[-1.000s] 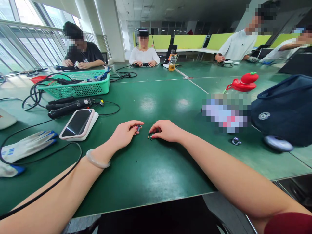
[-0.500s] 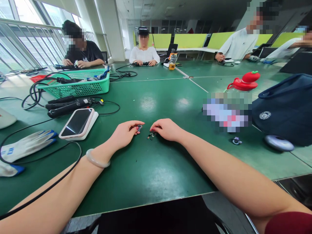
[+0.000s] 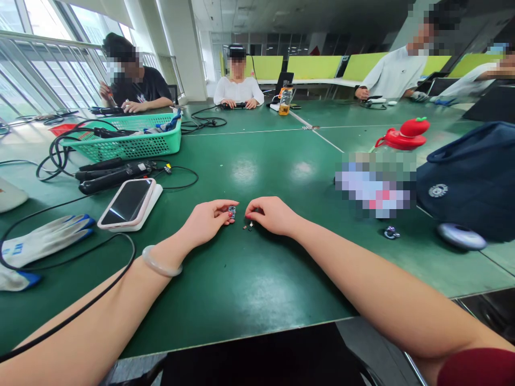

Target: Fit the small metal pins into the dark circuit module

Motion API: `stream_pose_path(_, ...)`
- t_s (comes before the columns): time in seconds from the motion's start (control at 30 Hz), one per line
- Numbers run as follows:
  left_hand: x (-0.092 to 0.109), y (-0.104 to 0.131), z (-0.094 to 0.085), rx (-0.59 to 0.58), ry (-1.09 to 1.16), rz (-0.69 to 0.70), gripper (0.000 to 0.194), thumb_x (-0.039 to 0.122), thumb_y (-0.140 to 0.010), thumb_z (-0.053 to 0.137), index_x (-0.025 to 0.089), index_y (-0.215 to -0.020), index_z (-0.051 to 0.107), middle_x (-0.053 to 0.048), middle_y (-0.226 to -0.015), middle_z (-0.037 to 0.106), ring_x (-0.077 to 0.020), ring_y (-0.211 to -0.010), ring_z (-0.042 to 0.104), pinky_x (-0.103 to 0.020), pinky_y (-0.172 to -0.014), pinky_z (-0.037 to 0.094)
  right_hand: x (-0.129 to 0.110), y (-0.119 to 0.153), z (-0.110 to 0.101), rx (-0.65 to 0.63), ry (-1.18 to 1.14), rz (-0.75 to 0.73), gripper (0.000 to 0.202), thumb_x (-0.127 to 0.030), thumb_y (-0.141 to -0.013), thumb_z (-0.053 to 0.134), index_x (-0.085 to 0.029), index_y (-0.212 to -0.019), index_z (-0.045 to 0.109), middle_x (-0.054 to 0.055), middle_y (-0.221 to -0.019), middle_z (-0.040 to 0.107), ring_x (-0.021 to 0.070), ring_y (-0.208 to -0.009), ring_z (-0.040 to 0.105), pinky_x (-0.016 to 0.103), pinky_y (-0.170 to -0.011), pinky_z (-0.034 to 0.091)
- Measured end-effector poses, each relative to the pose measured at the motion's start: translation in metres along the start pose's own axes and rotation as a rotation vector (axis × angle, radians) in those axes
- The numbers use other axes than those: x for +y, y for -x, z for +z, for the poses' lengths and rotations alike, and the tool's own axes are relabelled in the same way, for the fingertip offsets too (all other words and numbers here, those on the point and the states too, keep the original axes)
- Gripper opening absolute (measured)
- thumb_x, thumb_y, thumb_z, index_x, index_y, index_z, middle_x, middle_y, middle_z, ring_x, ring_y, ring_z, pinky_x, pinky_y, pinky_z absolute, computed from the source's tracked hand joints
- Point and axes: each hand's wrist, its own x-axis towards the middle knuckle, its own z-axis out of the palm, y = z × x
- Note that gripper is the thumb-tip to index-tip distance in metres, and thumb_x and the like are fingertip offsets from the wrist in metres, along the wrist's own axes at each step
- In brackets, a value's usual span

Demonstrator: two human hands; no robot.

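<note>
The left hand [image 3: 207,219] is grasping a small circuit board [image 3: 232,211] between its thumb and fingers, holding it over the middle of the green table [image 3: 241,284], inward from the near edge. The right hand [image 3: 272,215] is facing it, just beside, its thumb and index fingertip drawing together above a few tiny parts [image 3: 250,225] that are lying on the tabletop; whether it is gripping one of them, I cannot tell. A pale bracelet [image 3: 161,261] is circling the left wrist. Toward the table's left side, a phone [image 3: 129,202] is resting face up on a white object, and a white-and-blue glove [image 3: 44,241] is lying nearer the near edge. Beyond the phone, black handheld devices [image 3: 115,176] are lying in front of a green basket [image 3: 161,143], with cables trailing around them. Toward the right side, a dark blue bag [image 3: 470,182] is standing behind a rounded purple item [image 3: 461,236], while a small shiny piece [image 3: 390,232] is lying to the left of that item. A red lid [image 3: 402,136] is showing beside the bag. Near the far edge, a bottle [image 3: 285,102] is standing upright, and a person in white [image 3: 238,92] is sitting with both hands on a dark device [image 3: 238,106].
</note>
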Motion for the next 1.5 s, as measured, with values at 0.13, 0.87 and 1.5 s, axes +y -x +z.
stream_pose_path(0.13, 0.000, 0.000, 0.001, -0.018, 0.022, 0.020, 0.037, 0.029, -0.077, 0.055, 0.018, -0.112, 0.059, -0.004, -0.085, 0.067, -0.0161, -0.078, 0.065, -0.031, -0.076, 0.051, -0.001, 0.000, -0.003, 0.065, -0.160, 0.096, 0.013, -0.018, -0.080, 0.054, -0.018, -0.085, 0.066, -0.001, -0.070, 0.063, 0.0086, -0.060, 0.050, 0.022, -0.061, 0.039)
stream_pose_path(0.87, 0.012, 0.007, -0.002, 0.070, -0.244, 0.144, 0.037, 0.038, -0.079, 0.054, 0.026, -0.112, 0.063, 0.002, -0.074, 0.066, -0.0125, -0.062, 0.053, -0.025, -0.065, 0.043, -0.003, 0.000, 0.000, 0.076, -0.654, 0.134, 0.011, -0.020, -0.070, 0.059, -0.014, -0.078, 0.066, -0.001, -0.064, 0.060, 0.0073, -0.056, 0.052, 0.021, -0.057, 0.044)
stream_pose_path(1.5, 0.013, 0.007, 0.000, 0.099, -0.452, 0.230, 0.034, 0.031, -0.080, 0.053, 0.029, -0.113, 0.063, -0.001, -0.086, 0.070, -0.0161, -0.070, 0.058, -0.029, -0.071, 0.045, -0.001, 0.002, 0.008, 0.053, -0.542, 0.028, 0.020, -0.016, -0.072, 0.058, -0.018, -0.090, 0.049, -0.001, -0.077, 0.064, 0.0084, -0.063, 0.058, 0.024, -0.065, 0.047)
